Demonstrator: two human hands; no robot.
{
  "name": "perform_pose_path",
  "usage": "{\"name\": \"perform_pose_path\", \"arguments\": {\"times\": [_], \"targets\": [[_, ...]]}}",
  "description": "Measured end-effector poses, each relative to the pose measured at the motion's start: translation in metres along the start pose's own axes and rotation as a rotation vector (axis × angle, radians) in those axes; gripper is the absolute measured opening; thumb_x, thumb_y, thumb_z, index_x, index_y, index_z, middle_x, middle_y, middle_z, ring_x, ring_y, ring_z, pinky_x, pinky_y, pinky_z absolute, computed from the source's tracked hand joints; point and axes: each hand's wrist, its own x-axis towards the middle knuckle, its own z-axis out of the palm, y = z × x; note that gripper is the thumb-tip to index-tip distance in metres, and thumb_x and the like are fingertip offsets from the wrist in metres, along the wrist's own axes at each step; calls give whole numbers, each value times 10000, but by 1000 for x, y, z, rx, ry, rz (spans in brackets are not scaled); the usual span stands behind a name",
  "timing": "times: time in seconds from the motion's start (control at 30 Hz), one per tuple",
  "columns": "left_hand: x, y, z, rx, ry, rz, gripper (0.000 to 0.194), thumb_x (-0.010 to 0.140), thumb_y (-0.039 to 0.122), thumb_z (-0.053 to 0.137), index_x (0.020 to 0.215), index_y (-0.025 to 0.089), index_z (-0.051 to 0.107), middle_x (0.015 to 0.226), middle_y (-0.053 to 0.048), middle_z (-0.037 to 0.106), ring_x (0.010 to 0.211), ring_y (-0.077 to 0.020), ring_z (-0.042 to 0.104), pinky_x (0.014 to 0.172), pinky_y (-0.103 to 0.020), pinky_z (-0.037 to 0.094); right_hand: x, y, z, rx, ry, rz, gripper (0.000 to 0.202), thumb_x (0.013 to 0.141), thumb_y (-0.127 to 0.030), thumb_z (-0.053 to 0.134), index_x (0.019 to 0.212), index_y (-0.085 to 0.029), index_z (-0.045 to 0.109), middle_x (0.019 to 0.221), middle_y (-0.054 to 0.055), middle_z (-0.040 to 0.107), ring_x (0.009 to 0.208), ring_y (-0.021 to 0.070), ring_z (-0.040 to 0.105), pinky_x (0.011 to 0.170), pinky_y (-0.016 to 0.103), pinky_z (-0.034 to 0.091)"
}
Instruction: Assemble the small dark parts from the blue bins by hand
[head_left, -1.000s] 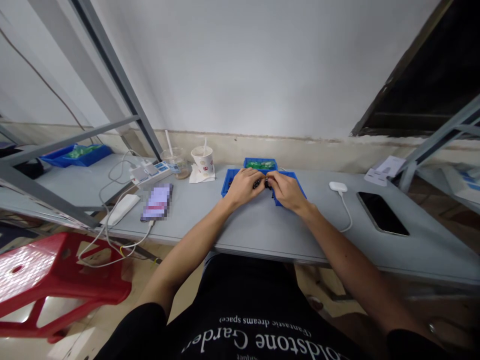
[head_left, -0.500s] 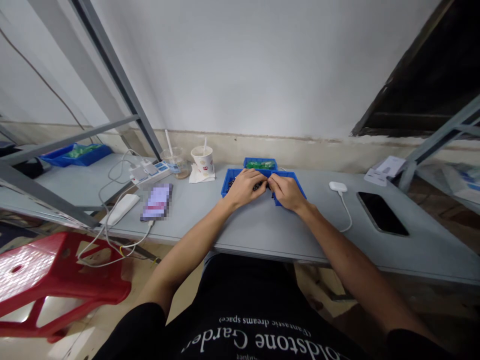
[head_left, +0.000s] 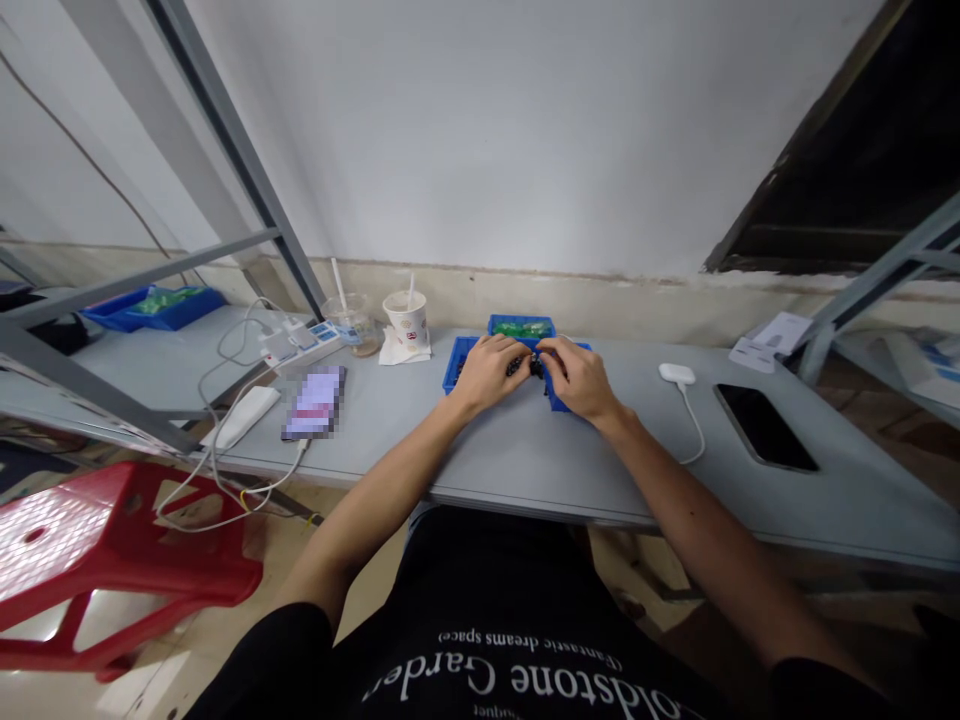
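Two blue bins stand side by side at the middle of the table. My left hand (head_left: 488, 375) is over the left blue bin (head_left: 456, 362), fingers bent and closed around something small and dark. Over the right blue bin (head_left: 564, 402), my right hand (head_left: 581, 380) is curled, thumb and forefinger together near a small dark piece (head_left: 536, 366) between the hands. What each hand pinches is too small to name. Small dark parts lie in the left bin, partly hidden by my left hand. Behind sits a smaller blue bin (head_left: 521, 318) with green items.
Left on the grey table (head_left: 487, 470) are two cups (head_left: 407, 322) (head_left: 355, 328), a power strip (head_left: 304, 347), a lit phone (head_left: 315, 400) and cables. To the right lie a white charging case (head_left: 676, 374) and a dark phone (head_left: 765, 428). A red stool (head_left: 82, 530) stands at lower left.
My right hand has shifted slightly, its fingers lifting and arching more above the right bin. My left hand has stayed almost in place, with its fingers moving a little.
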Motion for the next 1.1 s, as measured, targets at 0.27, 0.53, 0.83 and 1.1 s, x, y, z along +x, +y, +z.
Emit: {"name": "perform_pose_path", "arguments": {"times": [0.27, 0.53, 0.83, 1.1], "targets": [[0, 3, -2, -5, -45, -7, 218, 1017, 262, 511, 958, 184, 706, 943, -63, 748, 907, -214, 644, 854, -362, 440, 0, 0, 4, 19, -51, -1, 189, 1061, -291, 448, 1034, -229, 624, 957, 71, 729, 860, 228, 686, 788, 341, 496], [-1, 3, -1, -21, -37, 33, 249, 1028, 283, 486, 914, 181, 683, 898, -65, 728, 878, -205, 624, 844, -351, 432, -1, 0, 6, 76, -96, 48, 251, 1082, -326, 381, 960, -225, 576, 893, 65, 693, 793, 208, 632, 747, 324, 445], [-1, 5, 4, -28, -9, 85, 263, 1025, 283, 478, 899, 176, 683, 895, -74, 728, 862, -205, 621, 853, -358, 446, 1, -5, 5, 70, -111, 118, 342, 1072, -355, 341, 771, -243, 457, 678, 21, 573, 618, 181, 526, 647, 326, 345], [-1, 5, 3, 6, -12, 96, 260, 1023, 268, 473, 893, 174, 677, 877, -70, 721, 863, -204, 617, 851, -354, 443, 2, -7, 3, -74, -90, 135, 417, 1079, -371, 354, 736, -227, 544, 639, 34, 624, 587, 184, 561, 628, 328, 342]]}}
